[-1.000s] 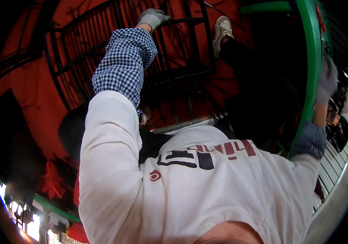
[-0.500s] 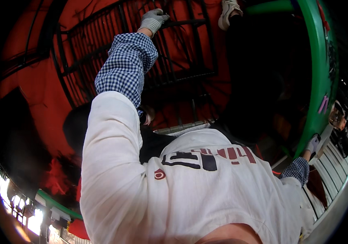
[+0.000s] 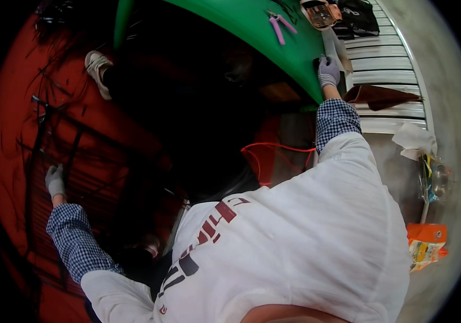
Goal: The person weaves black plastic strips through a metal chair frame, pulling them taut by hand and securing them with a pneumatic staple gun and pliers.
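Observation:
My left hand [image 3: 55,182], in a grey knit glove, is low at the left, over a black barred metal rack [image 3: 71,156] on the red floor. Its fingers look slightly apart, and nothing shows between them. At the upper right, my right hand [image 3: 328,72], also gloved, rests at the rim of a green table [image 3: 295,59]. Its fingers are curled round a small black thing [image 3: 317,63], too dark to name. Pliers with pink handles [image 3: 280,29] lie on the green table, beyond that hand.
Beside the green table, a slatted metal surface [image 3: 386,67] holds a black bag [image 3: 358,19] and a brown cloth [image 3: 381,97]. A copper-coloured box [image 3: 322,15] stands by the pliers. A red cord [image 3: 279,144] hangs below. Thin black strips [image 3: 47,78] litter the floor.
The view has swung to the right, bringing the green table and slatted surface nearer the middle. My left hand has moved off the rack's edge bar; my right hand stays at the table's rim.

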A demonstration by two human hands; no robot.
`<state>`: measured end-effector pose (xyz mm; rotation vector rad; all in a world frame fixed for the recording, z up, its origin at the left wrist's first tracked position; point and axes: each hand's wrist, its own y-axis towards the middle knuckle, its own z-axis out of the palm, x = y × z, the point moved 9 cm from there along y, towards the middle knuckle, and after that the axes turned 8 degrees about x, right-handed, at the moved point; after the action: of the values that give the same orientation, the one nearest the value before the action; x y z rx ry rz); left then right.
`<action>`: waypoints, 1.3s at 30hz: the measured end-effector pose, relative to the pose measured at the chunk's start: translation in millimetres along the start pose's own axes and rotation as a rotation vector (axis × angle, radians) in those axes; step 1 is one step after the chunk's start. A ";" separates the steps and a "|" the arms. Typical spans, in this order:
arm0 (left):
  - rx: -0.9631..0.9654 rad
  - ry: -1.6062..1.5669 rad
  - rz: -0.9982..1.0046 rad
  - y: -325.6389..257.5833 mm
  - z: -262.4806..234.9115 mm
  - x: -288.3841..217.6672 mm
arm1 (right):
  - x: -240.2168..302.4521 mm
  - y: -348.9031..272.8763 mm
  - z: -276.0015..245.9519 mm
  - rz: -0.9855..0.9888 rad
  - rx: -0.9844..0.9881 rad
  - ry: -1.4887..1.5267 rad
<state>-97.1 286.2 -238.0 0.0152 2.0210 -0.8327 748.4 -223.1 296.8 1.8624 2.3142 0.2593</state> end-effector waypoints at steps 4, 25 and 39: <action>-0.019 0.021 -0.025 -0.2 7.9 12.1 | -36.1 8.8 -22.2 0.121 -0.118 -0.117; -0.039 0.335 -0.118 -54.5 21.0 -53.3 | 81.9 -67.9 -34.8 -0.553 0.306 0.797; -0.016 0.082 -0.291 -95.7 11.9 -107.8 | 465.1 -530.5 27.9 -1.032 1.594 0.695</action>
<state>-56.7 238.2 -107.7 -0.2628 2.1379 -1.0105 152.5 121.1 138.6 0.1247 3.9862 -1.6968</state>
